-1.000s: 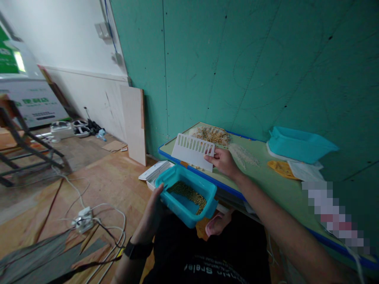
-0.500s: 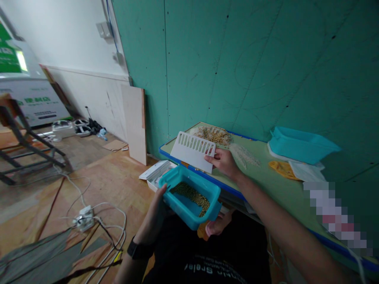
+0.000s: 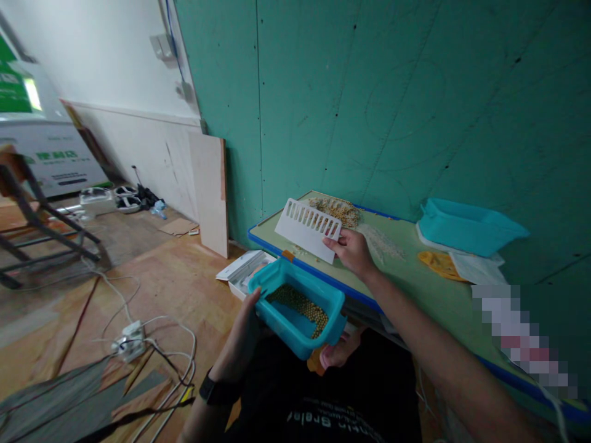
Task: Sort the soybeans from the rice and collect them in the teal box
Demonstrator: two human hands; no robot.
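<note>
My left hand [image 3: 242,335] grips the near end of a turquoise plastic tub [image 3: 295,326] holding a layer of small greenish-yellow beans [image 3: 300,304], just below the table's blue edge. My right hand [image 3: 353,252] pinches a white slotted plastic panel [image 3: 308,229] and holds it tilted over the green tabletop [image 3: 415,280] near its left edge. A few loose beans lie on the table under the panel. Further back on the table lie a pile of yellow beans [image 3: 339,210] and a patch of white rice-like grains [image 3: 381,241].
A second turquoise tub [image 3: 468,224] sits on white sheets at the table's right, beside a yellow object [image 3: 438,263]. A white tray [image 3: 244,274] lies on the wooden floor below the table. A power strip with cables [image 3: 129,344] lies at left. A board leans against the green wall.
My right hand has lifted the white panel up and back from the table's edge and tilted it. The tub has shifted slightly to the right.
</note>
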